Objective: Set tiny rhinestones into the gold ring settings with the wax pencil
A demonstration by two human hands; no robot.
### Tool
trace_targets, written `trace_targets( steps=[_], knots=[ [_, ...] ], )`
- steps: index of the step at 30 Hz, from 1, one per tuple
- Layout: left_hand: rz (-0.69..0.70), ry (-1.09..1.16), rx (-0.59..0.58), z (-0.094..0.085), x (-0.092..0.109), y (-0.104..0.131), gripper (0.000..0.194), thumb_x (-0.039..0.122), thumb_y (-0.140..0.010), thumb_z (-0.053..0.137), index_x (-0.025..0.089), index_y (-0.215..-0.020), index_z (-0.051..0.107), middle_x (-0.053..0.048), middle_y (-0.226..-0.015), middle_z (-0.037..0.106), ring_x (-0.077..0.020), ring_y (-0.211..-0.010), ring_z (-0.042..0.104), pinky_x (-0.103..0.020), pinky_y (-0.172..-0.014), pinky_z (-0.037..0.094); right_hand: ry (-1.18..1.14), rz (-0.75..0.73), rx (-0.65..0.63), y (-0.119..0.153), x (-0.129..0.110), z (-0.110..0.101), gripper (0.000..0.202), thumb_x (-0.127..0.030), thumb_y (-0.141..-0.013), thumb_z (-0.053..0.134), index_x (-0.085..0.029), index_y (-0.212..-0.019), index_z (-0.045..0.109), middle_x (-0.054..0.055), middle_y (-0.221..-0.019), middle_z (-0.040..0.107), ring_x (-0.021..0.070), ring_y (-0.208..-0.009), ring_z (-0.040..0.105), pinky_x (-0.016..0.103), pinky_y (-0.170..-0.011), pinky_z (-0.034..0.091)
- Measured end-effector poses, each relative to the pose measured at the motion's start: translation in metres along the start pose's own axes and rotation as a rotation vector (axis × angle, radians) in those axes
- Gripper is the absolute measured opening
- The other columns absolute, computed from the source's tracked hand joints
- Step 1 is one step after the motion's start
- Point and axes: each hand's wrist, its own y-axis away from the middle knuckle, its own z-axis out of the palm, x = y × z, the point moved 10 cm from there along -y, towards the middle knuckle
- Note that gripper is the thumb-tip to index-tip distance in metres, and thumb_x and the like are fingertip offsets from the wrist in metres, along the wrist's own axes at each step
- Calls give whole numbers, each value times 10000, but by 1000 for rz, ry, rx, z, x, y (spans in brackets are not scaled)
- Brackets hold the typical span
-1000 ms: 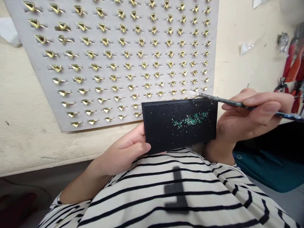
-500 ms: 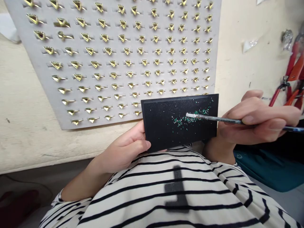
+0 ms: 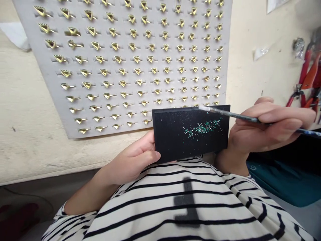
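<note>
My left hand (image 3: pixel 135 155) grips the lower left corner of a black tray (image 3: pixel 168 144), thumb on top. Scattered over the tray's middle and right are tiny green and clear stones (image 3: pixel 203 128). My right hand (image 3: pixel 273 125) is closed on a thin brush (image 3: pixel 233 114) in a pinch. Its white tip is over the tray's far edge, beyond the stones; whether it touches the tray I cannot tell. Behind the tray lies a grey board (image 3: pixel 57 97) with rows of gold triangular rings (image 3: pixel 122 71) stuck in its slots.
Pliers with red and orange handles (image 3: pixel 311 75) lie at the right on the pale table (image 3: pixel 27 134). A small clear bag (image 3: pixel 261 52) is left of them. A white piece (image 3: pixel 16 35) sits at the far left. Teal cloth (image 3: pixel 283 184) hangs at lower right.
The brush tip has lifted off the stones and moved toward the tray's far edge. The board, tray and table items appear slightly lower in the view.
</note>
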Motion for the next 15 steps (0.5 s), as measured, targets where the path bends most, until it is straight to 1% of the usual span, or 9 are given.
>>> trace_targets(
  steps=[2, 3, 5, 10, 12, 15],
  knots=[
    [-5, -35, 2, 0, 2, -1, 494, 117, -934, 503, 326, -1381, 529, -25, -1426, 606, -291, -1343, 537, -387, -1053, 514, -10, -121, -9, 1, -7, 5, 324, -383, -952, 438, -165, -725, 515, -91, -574, 394, 12, -455, 535, 246, -510, 334],
    [0, -64, 8, 0, 3, -1, 488, 115, -934, 504, 324, -1373, 538, -21, -1435, 600, -288, -1365, 515, -378, -1076, 493, 2, -142, -32, 1, -6, 8, 304, -366, -952, 443, -163, -750, 546, -81, -594, 433, 31, -469, 561, 246, -492, 340],
    [10, -100, 2, 0, 4, -1, 477, 115, -937, 504, 320, -1366, 546, -15, -1446, 593, -277, -1387, 492, -364, -1111, 457, 36, -132, -71, 2, -2, 13, 290, -361, -953, 441, -168, -780, 571, -71, -621, 476, 50, -482, 584, 246, -471, 362],
    [36, -36, -21, 3, 4, 0, 503, 141, -952, 488, 332, -1418, 490, -9, -1471, 572, -255, -1344, 538, -348, -1088, 477, 77, -129, -78, 4, -2, 15, 270, -349, -948, 454, -175, -772, 562, -76, -613, 478, 46, -490, 590, 236, -483, 372],
    [38, -44, -14, 2, 3, -1, 502, 161, -949, 506, 321, -1424, 490, -14, -1495, 549, -259, -1365, 515, -365, -1118, 450, 87, -135, -69, 4, -3, 16, 273, -344, -947, 457, -175, -763, 566, -73, -614, 475, 46, -491, 590, 240, -491, 382],
    [59, -53, -12, 1, 6, -1, 499, 183, -934, 542, 307, -1417, 509, -22, -1512, 530, -282, -1399, 471, -426, -1172, 384, 104, -145, -49, 4, -4, 16, 278, -350, -943, 465, -179, -752, 572, -73, -613, 471, 40, -489, 587, 231, -490, 387]
  ],
)
